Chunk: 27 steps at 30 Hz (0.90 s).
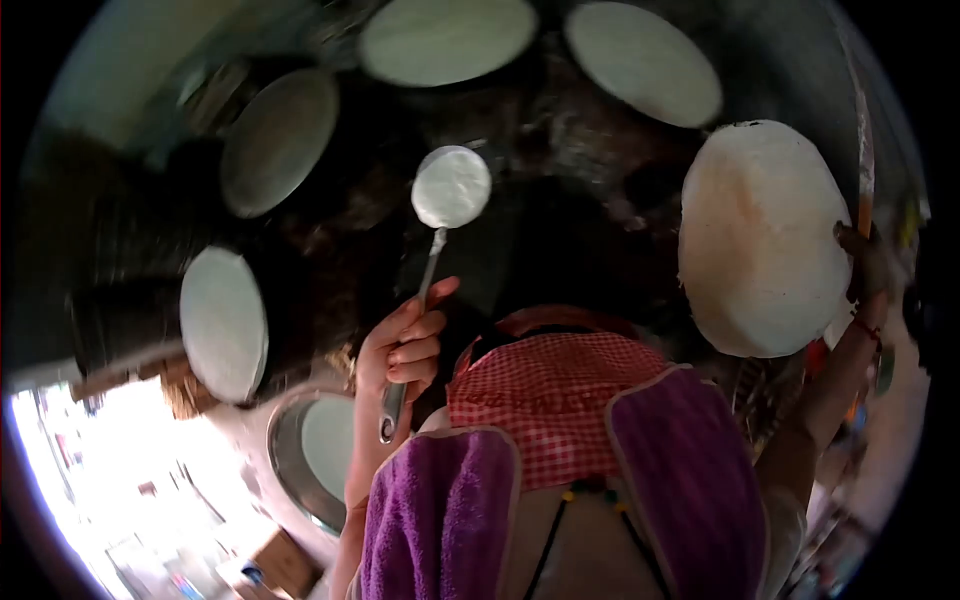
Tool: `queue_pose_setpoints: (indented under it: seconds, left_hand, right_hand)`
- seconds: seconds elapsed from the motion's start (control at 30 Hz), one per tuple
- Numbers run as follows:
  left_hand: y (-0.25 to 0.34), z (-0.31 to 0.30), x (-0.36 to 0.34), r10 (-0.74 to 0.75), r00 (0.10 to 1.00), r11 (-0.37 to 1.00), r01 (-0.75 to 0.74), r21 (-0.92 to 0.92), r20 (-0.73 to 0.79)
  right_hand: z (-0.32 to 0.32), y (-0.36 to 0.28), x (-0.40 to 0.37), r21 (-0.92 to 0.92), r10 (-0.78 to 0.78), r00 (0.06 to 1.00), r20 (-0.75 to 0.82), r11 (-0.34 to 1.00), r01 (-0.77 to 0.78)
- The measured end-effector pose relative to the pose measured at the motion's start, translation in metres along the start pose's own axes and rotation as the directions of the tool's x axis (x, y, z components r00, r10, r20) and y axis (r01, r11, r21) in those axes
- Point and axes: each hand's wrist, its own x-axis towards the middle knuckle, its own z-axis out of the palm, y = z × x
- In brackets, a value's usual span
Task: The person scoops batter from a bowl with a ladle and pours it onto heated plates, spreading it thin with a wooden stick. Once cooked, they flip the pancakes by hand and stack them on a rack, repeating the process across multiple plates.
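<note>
My left hand (405, 345) is closed around the handle of a round ladle (451, 188), whose bowl is coated with wet white batter. It is raised over the dark middle of the stove area. On the far right, my right hand (866, 262) is wrapped round the handle of a long, narrow flat blade (866, 150) pointing upward. Right beside its fingers is the edge of a large pale flatbread (765, 240) with a brownish patch. Below and left of my left hand stands a metal pot (283, 455) of white batter.
Round griddles form an arc: white-covered ones at the left (225, 325), top (447, 40) and upper right (643, 65), and a greyer griddle (280, 143) at upper left. A cardboard box (285, 563) sits at lower left. A purple towel (690, 470) hangs over my shoulders.
</note>
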Motion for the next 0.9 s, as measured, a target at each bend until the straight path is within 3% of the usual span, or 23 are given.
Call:
queue_pose_setpoints:
  seconds: [0.03,0.1,0.13,0.23,0.33,0.43,0.47,0.5,0.53,0.57,0.6,0.67,0.7,0.77,0.8,0.83,0.87,0.9]
  left_hand:
    - [-0.011,0.006,0.021,-0.023,0.999,1.0,0.024,0.017,-0.022]
    - [-0.032,0.014,0.061,-0.095,0.994,0.995,0.095,-0.003,-0.047]
    - [-0.045,0.015,0.087,-0.131,0.99,0.991,0.13,-0.025,-0.047]
    - [-0.089,0.033,0.167,-0.246,0.967,0.967,0.241,-0.084,-0.059]
    - [-0.143,0.063,0.215,-0.307,0.951,0.94,0.307,0.149,-0.023]
    - [-0.161,0.098,0.239,-0.497,0.842,0.842,0.409,0.351,0.211]
    - [-0.172,0.105,0.247,-0.476,0.84,0.844,0.353,0.404,0.26]
    - [-0.183,0.112,0.257,-0.417,0.881,0.806,0.244,0.54,0.224]
    - [-0.2,0.122,0.269,-0.353,0.913,0.737,0.138,0.661,0.203]
    - [-0.212,0.129,0.28,-0.29,0.952,0.739,0.16,0.654,0.095]
    - [-0.224,0.135,0.295,-0.327,0.945,0.815,0.278,0.508,0.008]
    - [-0.243,0.141,0.318,-0.304,0.927,0.882,0.361,0.304,-0.218]
    - [-0.243,0.136,0.329,-0.363,0.893,0.885,0.42,0.202,-0.265]
    - [-0.243,0.125,0.337,-0.382,0.871,0.893,0.434,0.118,-0.309]
    - [-0.244,0.12,0.338,-0.381,0.87,0.901,0.426,0.087,-0.312]
    - [-0.247,0.118,0.337,-0.383,0.87,0.898,0.429,0.095,-0.311]
    - [-0.253,0.116,0.333,-0.324,0.887,0.918,0.379,0.117,-0.329]
    - [-0.255,0.115,0.329,-0.26,0.901,0.936,0.324,0.14,-0.347]
  right_hand:
    - [-0.024,-0.004,-0.017,0.117,0.021,0.998,0.055,0.993,-0.027]
    - [-0.097,0.029,-0.015,0.021,-0.062,0.996,-0.062,0.998,0.064]
    - [-0.11,0.031,-0.021,-0.08,-0.199,0.962,-0.186,0.979,0.187]
    - [-0.218,0.04,-0.01,-0.253,-0.2,0.925,-0.322,0.96,0.119]
    - [-0.331,0.062,0.019,-0.378,-0.219,0.906,-0.362,0.923,0.072]
    - [-0.416,0.096,0.05,-0.517,-0.294,0.904,-0.31,0.851,0.099]
    - [-0.423,0.108,0.057,-0.588,-0.365,0.891,-0.271,0.796,0.147]
    - [-0.422,0.127,0.06,-0.479,-0.253,0.871,-0.422,0.878,0.024]
    - [-0.401,0.13,0.062,-0.524,-0.244,0.827,-0.506,0.849,-0.07]
    - [-0.374,0.144,0.069,-0.611,-0.263,0.775,-0.574,0.768,-0.192]
    - [-0.341,0.156,0.077,-0.662,-0.258,0.736,-0.626,0.675,-0.326]
    - [-0.279,0.193,0.092,-0.68,-0.213,0.707,-0.674,0.553,-0.482]
    - [-0.257,0.221,0.091,-0.665,-0.21,0.689,-0.694,0.554,-0.501]
    - [-0.21,0.284,0.094,-0.736,-0.213,0.783,-0.584,0.545,-0.401]
    - [-0.196,0.319,0.099,-0.683,-0.165,0.78,-0.603,0.612,-0.399]
    - [-0.186,0.345,0.093,-0.711,-0.218,0.812,-0.542,0.633,-0.305]
    - [-0.167,0.361,0.094,-0.692,-0.161,0.793,-0.587,0.608,-0.389]
    - [-0.159,0.367,0.088,-0.664,-0.12,0.814,-0.568,0.651,-0.368]
